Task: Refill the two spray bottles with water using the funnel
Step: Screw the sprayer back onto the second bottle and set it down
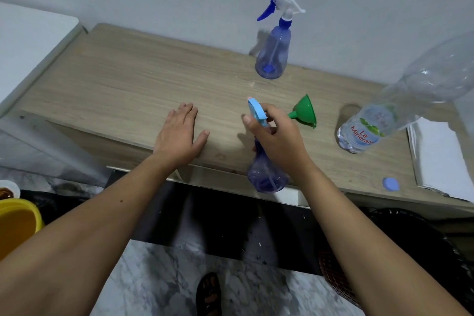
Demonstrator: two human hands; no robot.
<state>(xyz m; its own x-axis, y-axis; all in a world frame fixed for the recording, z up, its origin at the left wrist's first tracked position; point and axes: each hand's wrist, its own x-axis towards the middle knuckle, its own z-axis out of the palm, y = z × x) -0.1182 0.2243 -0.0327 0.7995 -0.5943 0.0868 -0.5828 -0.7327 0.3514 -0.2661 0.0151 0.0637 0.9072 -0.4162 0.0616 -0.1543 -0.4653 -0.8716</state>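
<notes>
The right hand (275,136) grips the upright near spray bottle (266,174) by its head; the funnel (304,113) lies just beside at two o'clock, the flat, empty left hand (178,133) farther off.

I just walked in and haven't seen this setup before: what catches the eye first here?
The right hand grips the light-blue spray head of a purple-blue spray bottle at the wooden table's near edge, while the left hand rests flat beside it. Behind lie a green funnel on its side and a second spray bottle by the wall; an uncapped Le Minerale water bottle stands right.
</notes>
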